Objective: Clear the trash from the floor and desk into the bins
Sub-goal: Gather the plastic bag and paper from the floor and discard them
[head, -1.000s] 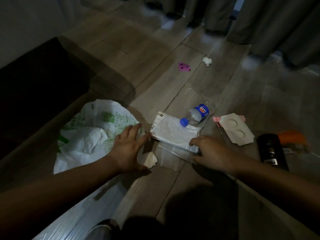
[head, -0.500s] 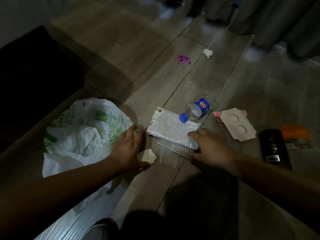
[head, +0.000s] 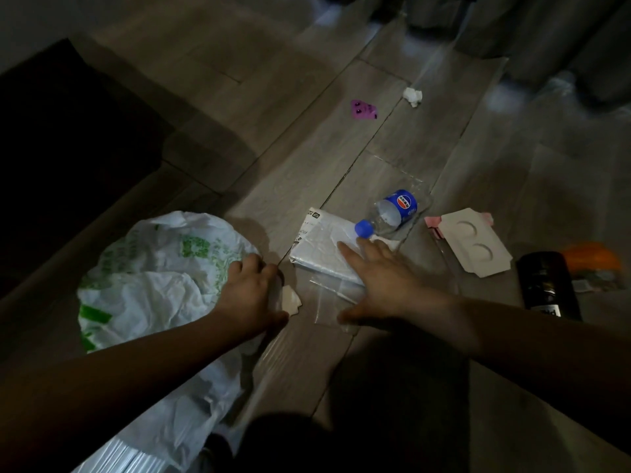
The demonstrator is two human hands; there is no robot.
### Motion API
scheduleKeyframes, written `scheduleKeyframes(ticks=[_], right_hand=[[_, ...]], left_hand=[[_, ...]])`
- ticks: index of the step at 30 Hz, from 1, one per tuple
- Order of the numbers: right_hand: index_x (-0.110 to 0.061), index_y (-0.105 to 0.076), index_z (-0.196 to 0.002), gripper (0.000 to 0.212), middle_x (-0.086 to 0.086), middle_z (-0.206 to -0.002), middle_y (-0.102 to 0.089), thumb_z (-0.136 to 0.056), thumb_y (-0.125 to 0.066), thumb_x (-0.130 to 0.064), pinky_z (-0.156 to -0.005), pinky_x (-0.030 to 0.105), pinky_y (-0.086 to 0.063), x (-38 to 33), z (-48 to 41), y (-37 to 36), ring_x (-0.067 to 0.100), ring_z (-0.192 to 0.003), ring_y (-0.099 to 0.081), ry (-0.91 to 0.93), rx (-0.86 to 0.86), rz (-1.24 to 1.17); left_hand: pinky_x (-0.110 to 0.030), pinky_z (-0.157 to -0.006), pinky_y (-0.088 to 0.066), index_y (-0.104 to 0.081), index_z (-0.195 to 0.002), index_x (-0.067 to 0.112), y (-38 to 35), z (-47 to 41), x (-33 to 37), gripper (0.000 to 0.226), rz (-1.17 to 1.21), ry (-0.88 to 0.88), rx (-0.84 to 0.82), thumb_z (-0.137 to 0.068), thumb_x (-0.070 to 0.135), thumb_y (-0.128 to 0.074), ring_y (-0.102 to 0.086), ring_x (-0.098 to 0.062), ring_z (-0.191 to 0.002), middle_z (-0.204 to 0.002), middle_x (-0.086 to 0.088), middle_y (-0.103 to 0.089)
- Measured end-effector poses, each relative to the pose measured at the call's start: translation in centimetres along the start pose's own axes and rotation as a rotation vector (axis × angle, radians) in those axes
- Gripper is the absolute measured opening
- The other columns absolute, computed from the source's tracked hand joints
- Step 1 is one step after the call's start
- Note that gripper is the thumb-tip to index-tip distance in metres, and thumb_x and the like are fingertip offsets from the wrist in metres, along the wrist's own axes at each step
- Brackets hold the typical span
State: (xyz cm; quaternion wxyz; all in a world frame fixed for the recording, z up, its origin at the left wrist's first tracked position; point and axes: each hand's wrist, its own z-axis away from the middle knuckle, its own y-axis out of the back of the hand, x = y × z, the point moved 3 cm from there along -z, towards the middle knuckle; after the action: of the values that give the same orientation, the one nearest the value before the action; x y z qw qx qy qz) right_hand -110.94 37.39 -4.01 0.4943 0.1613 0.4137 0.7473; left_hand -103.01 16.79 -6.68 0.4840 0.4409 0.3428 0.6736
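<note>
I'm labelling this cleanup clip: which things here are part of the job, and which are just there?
Job: plastic bag, white mailer, bottle, clear sleeve, paper scrap, card insert, purple wrapper, tissue wad.
Just there: dark furniture, curtains; black can unclear.

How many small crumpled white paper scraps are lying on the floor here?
2. The far scrap lies up the floor, right of the purple wrapper; the near scrap sits right beside the left hand. The white-and-green bag may hide more.
</note>
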Motion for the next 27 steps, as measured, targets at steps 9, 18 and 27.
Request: scheduleKeyframes(ticks=[9, 18, 27], right_hand=[[-0.040, 0.023, -0.143, 0.135, 0.004, -0.156, 0.023, -0.052, -0.071, -0.076, -0.113, 0.060, -0.005, 0.2, -2.2, -2.2, 0.039, -0.143, 0.014, -0.036, -0.019, 0.069], [-0.041, 0.011, -0.146, 0.127, 0.004, -0.157, 0.012, -0.055, -0.069, -0.075, -0.111, 0.057, -0.017, 0.4, -2.7, -2.0, 0.038, -0.143, 0.002, 0.008, 0.046, 0.093], [-0.033, -0.003, -0.150, 0.108, 0.006, -0.155, -0.004, -0.068, -0.068, -0.063, -0.110, 0.046, -0.028, -0.1, -2.0, -1.3, 0.034, -0.139, -0.009, 0.059, 0.104, 0.058]], left_hand=[[-0.034, -0.095, -0.038, -0.049, -0.128, 0.028, 0.4, -0.1, -0.3, 0.069, 0.029, -0.001, -0.030, -0.067, 0.051, -0.074, -0.040, -0.026, -0.113, -0.129, -0.003, -0.038], [-0.031, -0.094, -0.039, -0.051, -0.127, 0.025, 0.5, -0.2, -0.2, 0.064, 0.044, -0.001, -0.079, -0.072, 0.048, -0.073, -0.045, -0.025, -0.113, -0.128, -0.004, -0.041], [-0.030, -0.094, -0.040, -0.052, -0.128, 0.024, 0.4, -0.3, -0.2, 0.062, 0.057, -0.002, -0.092, -0.074, 0.047, -0.072, -0.048, -0.024, -0.112, -0.127, -0.005, -0.043]])
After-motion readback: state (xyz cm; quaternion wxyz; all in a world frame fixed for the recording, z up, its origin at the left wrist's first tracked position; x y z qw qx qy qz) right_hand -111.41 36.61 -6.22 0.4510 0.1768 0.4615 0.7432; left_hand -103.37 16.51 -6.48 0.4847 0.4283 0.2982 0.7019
